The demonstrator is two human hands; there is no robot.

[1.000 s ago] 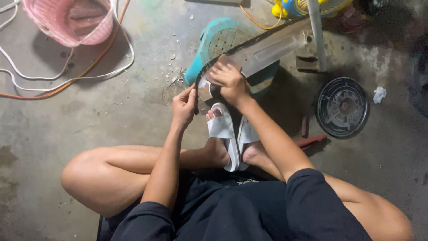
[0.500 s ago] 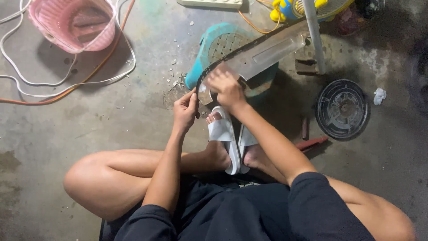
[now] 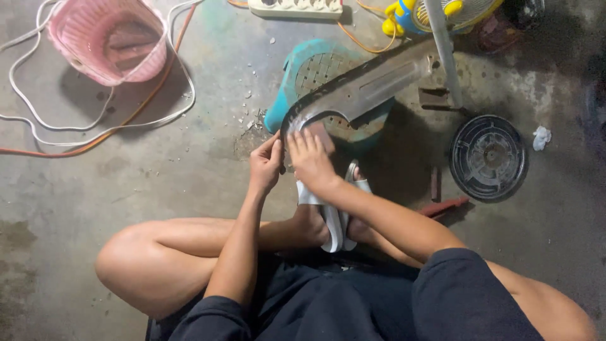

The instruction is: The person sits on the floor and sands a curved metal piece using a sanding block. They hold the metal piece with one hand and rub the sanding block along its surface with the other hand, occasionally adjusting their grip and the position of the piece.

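A long curved grey panel (image 3: pixel 372 85) lies across a teal plastic stool (image 3: pixel 293 82), its near end pointing at me. My right hand (image 3: pixel 310 161) lies flat on that near end, fingers pressing a small brownish pad (image 3: pixel 320 134) onto the surface. My left hand (image 3: pixel 265 165) sits just to the left, fingertips pinching the panel's rim. I sit on the concrete floor with knees bent and white sandals (image 3: pixel 331 221) on my feet under my forearms.
A pink basket (image 3: pixel 104 41) stands at the far left among white and orange cables (image 3: pixel 113 120). At the top edge are a power strip (image 3: pixel 297 7) and a yellow-blue fan (image 3: pixel 435 12). A round black grille (image 3: pixel 489 158), a red-handled tool (image 3: pixel 445 207) and a white scrap (image 3: pixel 541 137) lie at right.
My right hand has slid down from the top of the panel's end to lie flat on it. The left hand stays at the rim. The view has shifted slightly.
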